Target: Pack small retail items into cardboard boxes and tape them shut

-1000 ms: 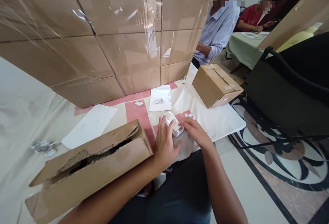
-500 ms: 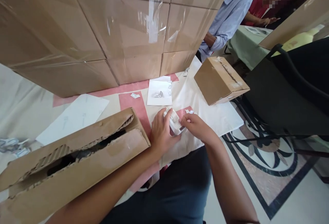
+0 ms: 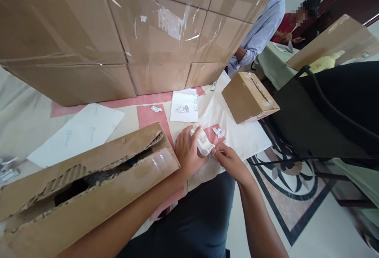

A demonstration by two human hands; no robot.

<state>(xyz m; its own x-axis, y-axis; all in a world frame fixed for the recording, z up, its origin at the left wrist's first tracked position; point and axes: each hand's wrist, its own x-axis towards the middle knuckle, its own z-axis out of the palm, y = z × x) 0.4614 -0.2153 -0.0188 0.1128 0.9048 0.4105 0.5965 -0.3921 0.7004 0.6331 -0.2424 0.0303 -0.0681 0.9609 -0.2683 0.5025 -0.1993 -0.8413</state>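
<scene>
My left hand is wrapped round a white tape dispenser at the table's near edge. At the dispenser's front end, my right hand has thumb and forefinger pinched together close to the cutting edge. Whatever lies between those fingertips is too small to make out. Just beyond the right hand is a little pile of small printed paper slips. Further back, a white sheet carries more small slips. One loose slip rests on the pink cloth strip.
Stacked, taped cartons wall off the table's back. A torn-open cardboard box lies under my left forearm, with a white paper behind it. A smaller box and a black chair stand at right. Two people are beyond.
My right hand has moved from on top of the dispenser's front to just off its end, uncovering the slips behind. The left hand keeps its hold; the view has shifted slightly.
</scene>
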